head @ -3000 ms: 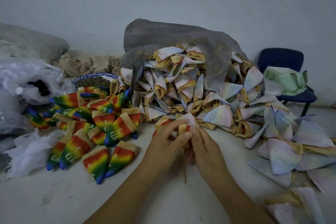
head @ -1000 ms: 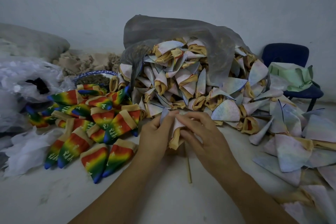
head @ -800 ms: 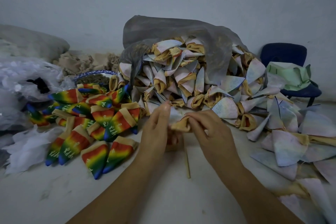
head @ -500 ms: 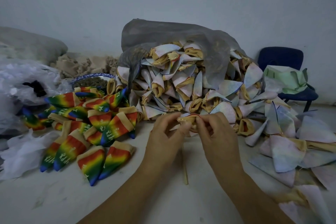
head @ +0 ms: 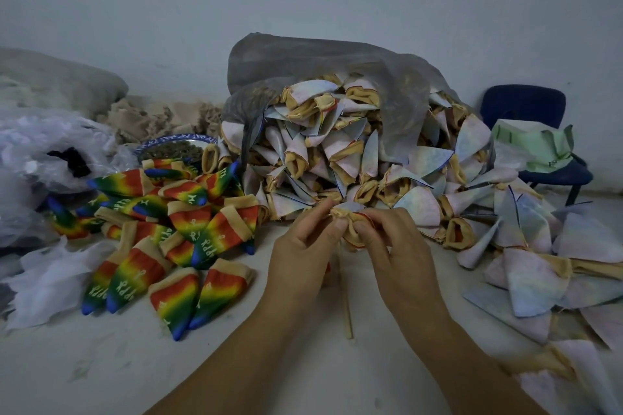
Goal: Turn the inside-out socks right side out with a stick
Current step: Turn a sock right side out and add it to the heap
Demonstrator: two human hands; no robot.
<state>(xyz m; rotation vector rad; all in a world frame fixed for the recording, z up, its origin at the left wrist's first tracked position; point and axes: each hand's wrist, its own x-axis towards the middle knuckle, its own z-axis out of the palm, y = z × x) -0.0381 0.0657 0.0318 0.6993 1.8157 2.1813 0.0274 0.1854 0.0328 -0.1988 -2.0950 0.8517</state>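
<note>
Close to the near middle of the floor [head: 101, 364], a thin wooden stick [head: 346, 310] stands nearly upright. Its lower end rests on the pale surface and its top is hidden between the two hands. Over that top, the left hand [head: 300, 256] and the right hand [head: 404, 253] each pinch the tan cuff of one sock [head: 349, 217] between thumb and fingertips. Both hands are clenched on the fabric, which is bunched into a small wad with a sliver of red at the rim and a pale patch above. I judge this sock to be mid-turn: gathered onto the stick but not yet pulled through.

Left of the hands lies a modest pile of rainbow socks [head: 182, 222], bright red, yellow, green and blue, with white lettering and tan cuffs. These look finished. Right of the hands, towards the floor's right edge, loose pale socks [head: 526, 283] lie flat in washed-out pastel with tan cuffs, so they are inside out. Behind the hands a far larger heap [head: 337, 152] of the same pale socks spills from a grey plastic bag [head: 303, 57]. By that showing, much the greater part of the work is left.

Farther back are a blue-rimmed bowl [head: 178, 137], crumpled clear plastic [head: 50, 152] at the left edge, and a blue chair [head: 526, 104] with green cloth [head: 536, 145] on it by the wall.
</note>
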